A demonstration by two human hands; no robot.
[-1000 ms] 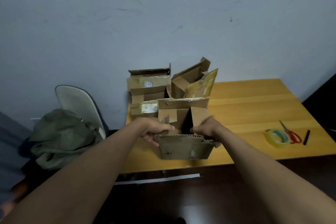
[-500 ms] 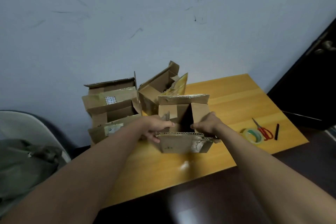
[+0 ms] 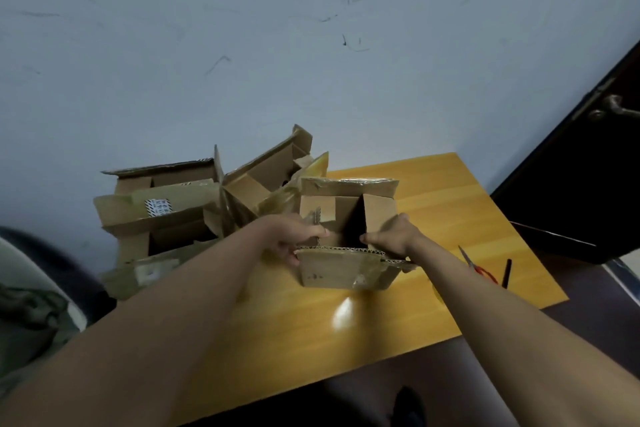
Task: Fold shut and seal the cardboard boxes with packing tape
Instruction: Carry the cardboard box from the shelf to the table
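While the open cardboard box [image 3: 348, 272] stands mid-table on the yellow table [image 3: 433, 191], right of the other open boxes [image 3: 166, 215], the left hand [image 3: 294, 236] and right hand [image 3: 391, 236] each grip its near flap's upper corners, thumbs inside

Single head-worn wide-angle view, tilted, looking forward and down, close over wooden table [image 3: 311, 340]

An open brown box [image 3: 348, 272] stands upright on the table, flaps up, its near flap bent outward with old tape on it. Fingers [image 3: 313, 231] curl over its left and right side walls. Behind the left fingers, more open boxes [image 3: 162, 215] lie jumbled.
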